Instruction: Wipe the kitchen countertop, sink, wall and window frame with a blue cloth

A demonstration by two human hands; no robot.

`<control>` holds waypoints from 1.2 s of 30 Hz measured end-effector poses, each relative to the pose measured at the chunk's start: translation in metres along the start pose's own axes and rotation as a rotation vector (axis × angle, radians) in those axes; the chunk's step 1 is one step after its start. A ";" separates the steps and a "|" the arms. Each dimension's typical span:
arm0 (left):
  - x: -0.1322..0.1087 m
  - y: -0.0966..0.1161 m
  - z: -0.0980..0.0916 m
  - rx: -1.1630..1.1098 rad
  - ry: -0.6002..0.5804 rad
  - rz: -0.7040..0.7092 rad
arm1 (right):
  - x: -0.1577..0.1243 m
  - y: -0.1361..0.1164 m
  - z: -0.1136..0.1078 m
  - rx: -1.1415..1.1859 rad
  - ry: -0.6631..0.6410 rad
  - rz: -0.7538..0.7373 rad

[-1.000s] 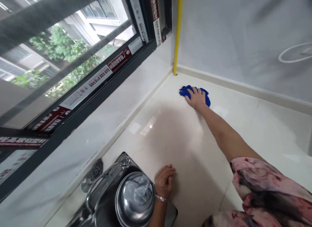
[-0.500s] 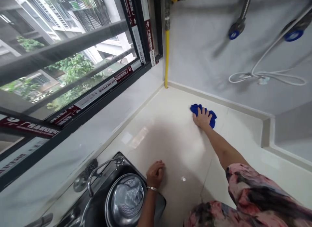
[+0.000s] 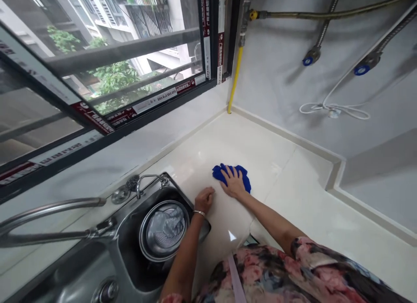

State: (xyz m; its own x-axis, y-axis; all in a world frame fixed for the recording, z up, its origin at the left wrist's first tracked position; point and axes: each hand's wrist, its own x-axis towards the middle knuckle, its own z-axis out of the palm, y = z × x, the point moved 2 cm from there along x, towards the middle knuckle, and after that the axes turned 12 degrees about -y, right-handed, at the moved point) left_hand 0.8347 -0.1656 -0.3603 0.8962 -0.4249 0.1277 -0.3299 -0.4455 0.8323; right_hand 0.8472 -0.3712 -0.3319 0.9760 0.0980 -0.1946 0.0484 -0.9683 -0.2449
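My right hand [image 3: 233, 183] presses a crumpled blue cloth [image 3: 246, 186] flat against the pale, glossy countertop [image 3: 276, 168], with its fingers spread over the cloth. To the left, my left hand [image 3: 203, 199] rests on the countertop beside the sink, its fingers curled into a loose fist with nothing visible in them. A bracelet [image 3: 199, 213] circles that wrist. Close by my left forearm, a round metal colander [image 3: 164, 240] sits in the sink basin [image 3: 130, 255], with a clear crumpled plastic piece [image 3: 167, 220] inside it.
A large faucet [image 3: 65, 205] and a smaller curved tap [image 3: 140, 181] stand along the sink's back edge. A taped window frame [image 3: 163, 101] runs above the left wall. On the far wall are a yellow pipe [image 3: 235, 79], blue-handled valves [image 3: 309, 57] and a bundled white cord [image 3: 339, 110].
My right hand has drawn the blue cloth from near the back wall toward me and my left hand. The camera view has shifted, showing more of the sink. My left hand stays curled on the counter.
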 end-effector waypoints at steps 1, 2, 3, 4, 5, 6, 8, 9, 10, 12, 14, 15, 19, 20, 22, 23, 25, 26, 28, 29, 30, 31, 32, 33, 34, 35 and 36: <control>-0.004 0.001 0.004 -0.005 0.013 -0.008 | -0.011 -0.010 0.007 0.011 -0.005 -0.045; -0.009 0.003 0.007 -0.010 0.033 -0.021 | -0.021 -0.018 0.013 0.032 -0.012 -0.082; -0.016 0.005 0.012 -0.018 0.057 -0.039 | -0.030 -0.023 0.018 0.067 -0.016 -0.108; -0.023 0.008 0.016 -0.022 0.081 -0.058 | -0.038 -0.026 0.021 0.121 -0.017 -0.125; -0.031 0.011 0.020 -0.021 0.097 -0.071 | -0.045 -0.025 0.023 0.196 -0.008 -0.130; -0.038 0.014 0.023 -0.014 0.107 -0.076 | -0.050 -0.022 0.023 0.285 0.022 -0.122; -0.048 0.022 0.028 0.006 0.121 -0.075 | -0.057 -0.006 0.017 0.451 0.148 -0.049; -0.051 0.026 0.028 0.010 0.130 -0.076 | -0.059 0.004 0.012 0.506 0.218 0.014; -0.051 0.030 0.028 0.006 0.145 -0.083 | -0.059 0.014 0.007 0.541 0.261 0.089; -0.048 0.037 0.026 -0.033 0.185 -0.121 | -0.056 0.029 -0.001 0.572 0.234 0.227; -0.043 0.044 0.024 -0.102 0.209 -0.169 | -0.053 0.035 -0.006 0.596 0.131 0.288; -0.040 0.047 0.023 -0.157 0.222 -0.201 | -0.052 0.035 -0.008 0.610 0.097 0.292; -0.043 0.056 0.029 -0.595 0.270 -0.343 | -0.058 0.029 -0.015 0.680 0.112 0.247; -0.047 0.057 0.031 -0.691 0.272 -0.370 | -0.062 0.028 -0.019 0.702 0.133 0.231; -0.058 0.059 0.038 -0.816 0.262 -0.417 | -0.068 0.027 -0.030 0.741 0.176 0.194; -0.064 0.059 0.041 -0.857 0.255 -0.444 | -0.069 0.027 -0.037 0.753 0.189 0.174; -0.074 0.061 0.045 -0.960 0.233 -0.506 | -0.068 0.023 -0.059 0.783 0.222 0.105; -0.078 0.063 0.047 -1.037 0.216 -0.542 | -0.065 0.019 -0.074 0.802 0.255 0.049; -0.081 0.069 0.048 -1.240 0.170 -0.610 | -0.058 0.008 -0.107 0.837 0.362 -0.084; -0.080 0.074 0.047 -1.352 0.144 -0.631 | -0.056 0.000 -0.126 0.842 0.423 -0.151; -0.077 0.080 0.046 -1.456 0.116 -0.638 | -0.056 -0.007 -0.143 0.833 0.475 -0.213; -0.074 0.086 0.044 -1.537 0.089 -0.632 | -0.057 -0.015 -0.159 0.807 0.506 -0.267; -0.071 0.092 0.041 -1.586 0.063 -0.613 | -0.061 -0.023 -0.172 0.769 0.515 -0.319; -0.068 0.098 0.039 -1.617 0.039 -0.586 | -0.066 -0.031 -0.180 0.723 0.501 -0.371; -0.066 0.102 0.037 -1.636 0.017 -0.556 | -0.073 -0.038 -0.183 0.676 0.462 -0.418; -0.065 0.106 0.036 -1.646 0.001 -0.530 | -0.082 -0.043 -0.179 0.633 0.400 -0.463; -0.066 0.108 0.036 -1.652 -0.004 -0.509 | -0.091 -0.048 -0.170 0.597 0.314 -0.510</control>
State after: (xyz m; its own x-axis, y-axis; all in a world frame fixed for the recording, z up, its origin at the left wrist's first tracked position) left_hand 0.7292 -0.2136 -0.2982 0.8041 -0.5118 -0.3023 0.5944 0.6884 0.4157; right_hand 0.7924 -0.3724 -0.1413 0.8831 0.3365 0.3270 0.4647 -0.5303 -0.7091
